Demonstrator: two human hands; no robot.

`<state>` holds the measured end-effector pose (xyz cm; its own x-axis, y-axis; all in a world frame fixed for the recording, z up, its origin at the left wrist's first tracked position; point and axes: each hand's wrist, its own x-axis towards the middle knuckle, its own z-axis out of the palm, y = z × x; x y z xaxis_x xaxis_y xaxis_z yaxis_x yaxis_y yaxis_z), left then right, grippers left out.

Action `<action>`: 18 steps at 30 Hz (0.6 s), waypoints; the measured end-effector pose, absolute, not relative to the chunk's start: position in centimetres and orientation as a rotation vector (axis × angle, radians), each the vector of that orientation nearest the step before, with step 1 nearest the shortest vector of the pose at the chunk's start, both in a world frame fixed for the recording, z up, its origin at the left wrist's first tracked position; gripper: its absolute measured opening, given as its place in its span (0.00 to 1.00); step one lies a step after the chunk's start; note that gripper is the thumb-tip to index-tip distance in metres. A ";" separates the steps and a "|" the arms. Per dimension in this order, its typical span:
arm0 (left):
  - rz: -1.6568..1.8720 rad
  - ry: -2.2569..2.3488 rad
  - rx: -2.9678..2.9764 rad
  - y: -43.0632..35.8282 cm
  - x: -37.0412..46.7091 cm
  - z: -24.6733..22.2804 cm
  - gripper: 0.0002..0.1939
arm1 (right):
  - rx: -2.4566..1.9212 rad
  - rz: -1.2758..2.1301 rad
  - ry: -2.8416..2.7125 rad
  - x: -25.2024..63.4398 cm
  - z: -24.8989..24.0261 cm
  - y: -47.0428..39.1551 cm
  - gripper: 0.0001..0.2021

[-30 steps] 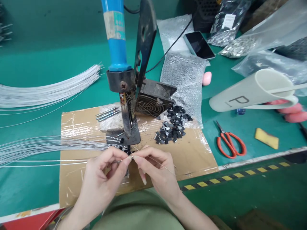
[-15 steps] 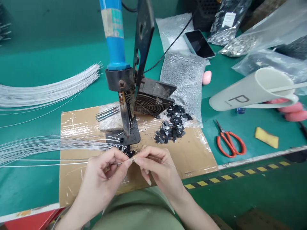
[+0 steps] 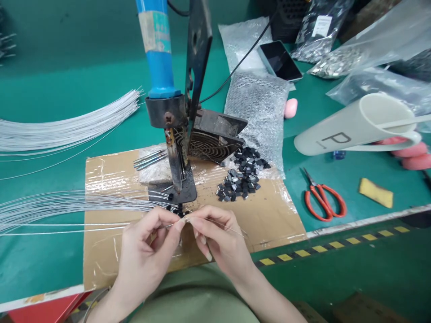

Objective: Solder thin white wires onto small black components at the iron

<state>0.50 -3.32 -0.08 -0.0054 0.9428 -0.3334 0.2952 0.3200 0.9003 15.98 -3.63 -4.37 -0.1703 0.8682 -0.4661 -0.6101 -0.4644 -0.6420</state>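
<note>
My left hand [image 3: 151,244] pinches thin wires [image 3: 104,228] that run off to the left. Close against it, my right hand [image 3: 218,233] is closed on the wire's end, with a fine strand sticking out past its fingers. Whatever sits between the fingertips is too small to make out. Just behind the hands lie wires with black connectors [image 3: 173,208] on their ends. Above them stands a soldering iron [image 3: 158,72] with a blue handle, held tip down in a metal stand [image 3: 198,54].
A pile of black connectors [image 3: 240,177] lies on the cardboard [image 3: 269,211], beside a small fan [image 3: 215,137]. Red-handled scissors [image 3: 323,199], a yellow sponge [image 3: 375,193] and a white mug [image 3: 353,125] are to the right. A white wire bundle [image 3: 67,128] lies left.
Both hands stay together at almost the same spot, with only a slight shift of the fingers. The view has moved a little.
</note>
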 end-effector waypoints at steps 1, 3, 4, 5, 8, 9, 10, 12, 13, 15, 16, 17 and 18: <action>0.781 1.534 1.185 -3.4 0.5 -0.2 0.09 | -1.004 1.810 -0.362 15.9 -4.4 -3.6 0.09; 0.799 1.545 1.186 -3.5 0.6 -0.5 0.09 | -1.001 1.796 -0.335 15.6 -4.4 -3.7 0.09; 0.804 1.547 1.184 -3.6 0.7 -0.6 0.09 | -1.000 1.789 -0.325 15.5 -4.4 -3.7 0.09; 0.808 1.547 1.182 -3.6 0.7 -0.6 0.09 | -1.002 1.782 -0.318 15.3 -4.5 -3.7 0.09; 0.816 1.543 1.174 -3.6 0.8 -0.7 0.09 | -1.011 1.767 -0.326 15.1 -4.6 -3.8 0.10; 0.822 1.545 1.167 -3.6 0.8 -0.6 0.09 | -1.011 1.763 -0.339 15.1 -4.6 -3.9 0.10; 0.830 1.547 1.158 -3.6 0.9 -0.6 0.09 | -1.007 1.758 -0.355 15.1 -4.6 -3.9 0.10; 0.845 1.554 1.141 -3.5 0.9 -0.5 0.09 | -0.997 1.755 -0.391 15.2 -4.6 -4.0 0.11; 0.849 1.561 1.137 -3.4 0.9 -0.4 0.09 | -0.996 1.752 -0.410 15.3 -4.6 -4.0 0.12; 0.854 1.579 1.135 -3.4 0.9 -0.3 0.09 | -1.004 1.745 -0.442 15.4 -4.7 -4.1 0.12; 0.860 1.586 1.133 -3.4 0.9 -0.3 0.09 | -1.013 1.739 -0.454 15.5 -4.7 -4.1 0.11; 0.867 1.592 1.131 -3.4 0.9 -0.3 0.09 | -1.021 1.733 -0.464 15.5 -4.7 -4.1 0.11; 0.875 1.596 1.127 -3.4 1.0 -0.3 0.08 | -1.027 1.726 -0.471 15.6 -4.8 -4.1 0.10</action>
<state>0.96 -3.38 -0.32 -0.1130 0.9484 -0.2963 0.2600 0.3160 0.9124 15.56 -4.15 -4.79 -0.1071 0.9048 -0.4122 -0.5699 -0.3956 -0.7202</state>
